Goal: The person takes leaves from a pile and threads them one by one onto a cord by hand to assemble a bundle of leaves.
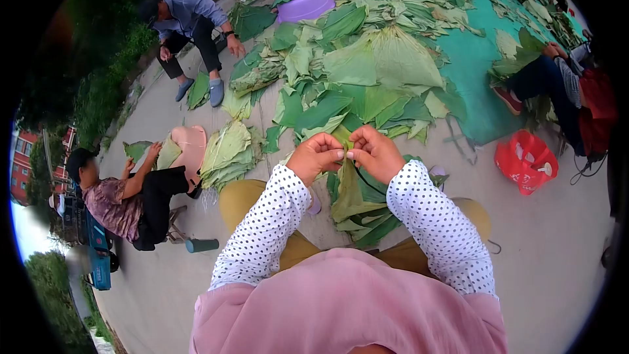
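My left hand and my right hand meet in front of me, thumbs and fingertips pinched together. Between them is the gathered top of a large green leaf, which looks like a lotus leaf and hangs down from my fingers. A thin dark strand curves below my right hand; whether it is a stem or a cord I cannot tell. Under the held leaf, more green leaves lie between my knees. The exact contact of the fingertips is partly hidden.
A broad heap of leaves spreads ahead, partly on a green sheet. A purple tub, a pink basin, a bundled leaf stack and a red bag stand around. Several people sit nearby handling leaves.
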Demonstrator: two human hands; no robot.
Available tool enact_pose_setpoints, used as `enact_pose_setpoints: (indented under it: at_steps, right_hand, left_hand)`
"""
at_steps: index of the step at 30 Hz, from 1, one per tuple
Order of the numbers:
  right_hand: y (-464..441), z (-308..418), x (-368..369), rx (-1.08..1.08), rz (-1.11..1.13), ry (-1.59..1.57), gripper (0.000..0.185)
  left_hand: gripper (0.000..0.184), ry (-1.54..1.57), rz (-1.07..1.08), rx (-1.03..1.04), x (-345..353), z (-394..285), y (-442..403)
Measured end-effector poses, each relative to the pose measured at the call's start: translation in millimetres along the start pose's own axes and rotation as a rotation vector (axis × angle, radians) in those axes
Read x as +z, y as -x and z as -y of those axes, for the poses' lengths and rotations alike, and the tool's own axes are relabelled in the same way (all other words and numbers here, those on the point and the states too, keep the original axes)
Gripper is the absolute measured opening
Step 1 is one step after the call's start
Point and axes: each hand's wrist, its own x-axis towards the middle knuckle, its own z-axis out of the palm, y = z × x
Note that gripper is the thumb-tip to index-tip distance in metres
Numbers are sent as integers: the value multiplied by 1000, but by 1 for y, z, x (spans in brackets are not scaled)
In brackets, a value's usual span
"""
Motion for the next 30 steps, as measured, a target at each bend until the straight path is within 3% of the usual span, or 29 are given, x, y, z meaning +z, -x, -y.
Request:
enact_pose_setpoints:
  at_steps: [1, 4, 9, 11, 19, 21, 24, 25, 27, 28, 30]
  right_hand:
    - [4, 8, -1, 24, -5, -2, 34]
    - [7, 19, -1, -327, 15, 157, 17]
    - [1, -2, -7, -331, 90, 144, 14]
    - [1, -8, -12, -427, 194, 346, 15]
    - [11, -114, -23, -215, 421, 614, 18]
    - [18, -145, -28, -100, 469, 713, 22]
    - [27, -159, -36, 305, 692, 949, 34]
    - [31, -155, -33, 319, 682, 953, 34]
    - [32, -151, -25, -26, 719, 1282, 33]
    - [21, -140, -17, 94, 687, 1177, 32]
    - [14, -94, -4, 82, 377, 665, 32]
  left_hand:
    - [15, 7, 12, -19, -1, 1, -1]
    - [11, 0, 21, -34, -1, 1, 0]
    - [11, -70, -66, 23, -13, 4, 0]
    - [10, -23, -85, 32, -15, -3, 7]
    - [8, 103, -238, 177, -39, -9, 26]
    - [8, 115, -221, 172, -42, -7, 31]
    - [9, 91, -203, 183, -44, -3, 34]
    - [9, 97, -188, 182, -44, -1, 35]
    - [8, 47, -207, 161, -45, 2, 35]
    - [8, 54, -221, 159, -42, 1, 34]
    - [7, 18, -217, 162, -41, 3, 29]
